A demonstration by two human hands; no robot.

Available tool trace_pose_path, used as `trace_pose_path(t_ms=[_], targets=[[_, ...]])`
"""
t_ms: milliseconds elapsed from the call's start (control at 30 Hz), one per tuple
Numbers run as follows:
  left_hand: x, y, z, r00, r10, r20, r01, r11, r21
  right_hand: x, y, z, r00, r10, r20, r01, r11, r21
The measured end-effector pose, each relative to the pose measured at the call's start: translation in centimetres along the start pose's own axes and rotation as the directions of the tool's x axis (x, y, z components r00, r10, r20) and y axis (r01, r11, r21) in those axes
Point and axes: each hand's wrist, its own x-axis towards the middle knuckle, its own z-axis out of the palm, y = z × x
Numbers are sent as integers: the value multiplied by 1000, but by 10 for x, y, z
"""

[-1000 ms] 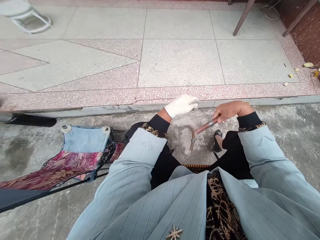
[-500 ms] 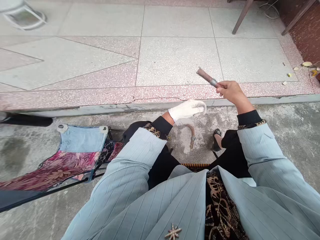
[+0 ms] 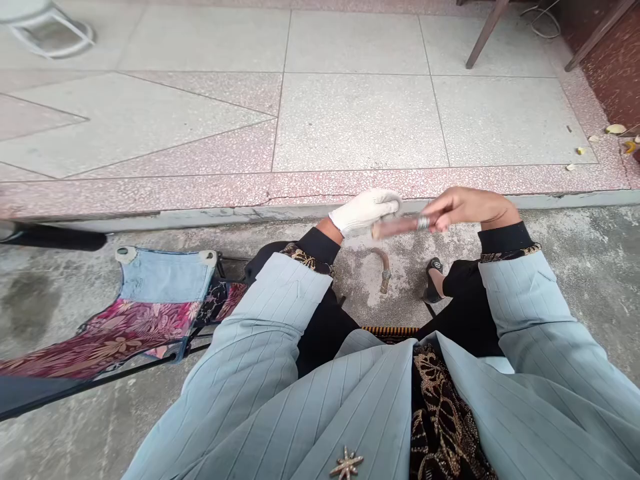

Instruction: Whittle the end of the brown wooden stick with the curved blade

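My left hand (image 3: 364, 210) wears a white glove and is closed in a loose fist; what it holds is too small to make out. Just to its right, my bare right hand (image 3: 463, 207) grips a brown wooden handle with a metal ring (image 3: 400, 226), held level and pointing left toward the glove, blurred by motion. Below both hands a curved rusty sickle-like blade (image 3: 383, 265) lies on the concrete. My black shoe (image 3: 434, 280) rests beside it.
A folding cot of patched blue and floral cloth (image 3: 150, 307) stands at my left. A raised terrazzo step (image 3: 200, 193) runs across in front. Wooden furniture legs (image 3: 483, 33) stand at the far right, a white stool base (image 3: 47, 27) far left.
My right hand swung the handle up from near the ground, then brought it back down level beside the gloved hand. The left hand stayed almost in place.
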Motion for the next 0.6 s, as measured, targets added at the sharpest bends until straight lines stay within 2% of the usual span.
trace_pose_path(t_ms=[67, 133, 167, 300, 367, 467, 533, 600], targets=[[0, 0, 6, 1000, 4, 20, 1, 968, -250, -6, -3, -7, 970, -121, -213, 165, 965, 205], [0, -1, 12, 999, 17, 34, -2, 916, -402, -8, -6, -10, 878, -130, -461, 295, 905, 307], [0, -2, 15, 999, 12, 38, 6, 901, -434, -8, -7, -11, 837, -105, -538, 313, 897, 311], [1, -6, 20, 996, -75, 44, 87, 895, -438, -3, -6, -11, 742, -47, -669, 313, 907, 283], [1, -5, 21, 995, -94, 28, 97, 915, -392, 1, 0, -14, 703, -20, -711, 284, 925, 254], [-1, 5, 21, 996, -85, 21, 88, 946, -311, 10, 14, -18, 668, 36, -743, 165, 967, 195], [-3, 14, 21, 996, -69, 47, 79, 964, -252, 17, 23, -17, 657, 68, -751, 30, 993, 116], [-6, 21, 22, 998, -49, 51, 57, 983, -176, 23, 27, -13, 660, 63, -749, -145, 988, -45]])
